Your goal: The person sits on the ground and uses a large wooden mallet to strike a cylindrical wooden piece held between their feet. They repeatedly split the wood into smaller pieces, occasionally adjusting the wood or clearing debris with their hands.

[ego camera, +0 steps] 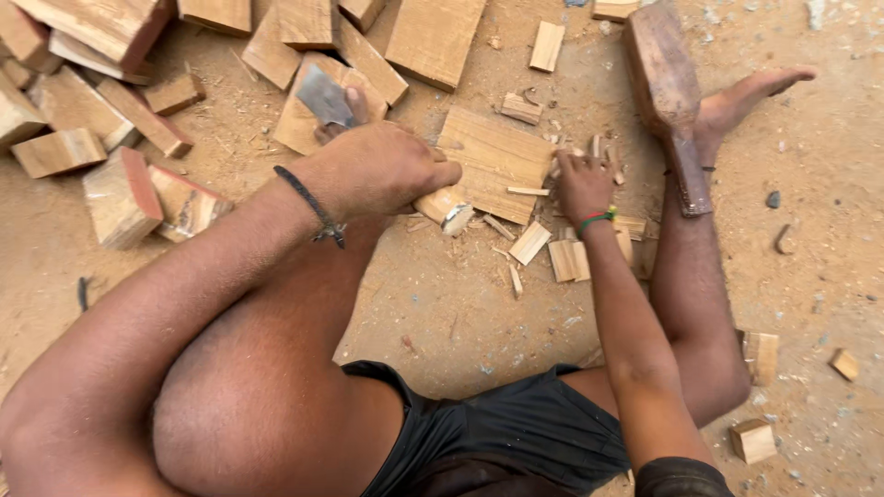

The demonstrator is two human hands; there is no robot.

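I sit on sandy ground with my legs around a flat wooden board [497,156]. My left hand [382,170], a black cord on its wrist, is shut on a hand tool [447,207]. The tool's wooden handle end with a metal ring pokes out toward the board, and its grey metal blade [322,97] sticks out beyond the knuckles. My right hand [580,184], with a green and red wristband, rests at the board's right edge. Its fingers are curled over small wood sticks [603,152].
A dark wooden mallet [670,101] lies across my right leg by the foot [746,97]. Several cut wood blocks [120,193] are piled at the upper left. Flat offcuts [566,258] and chips lie under my right wrist, and small blocks [753,440] lie at the lower right.
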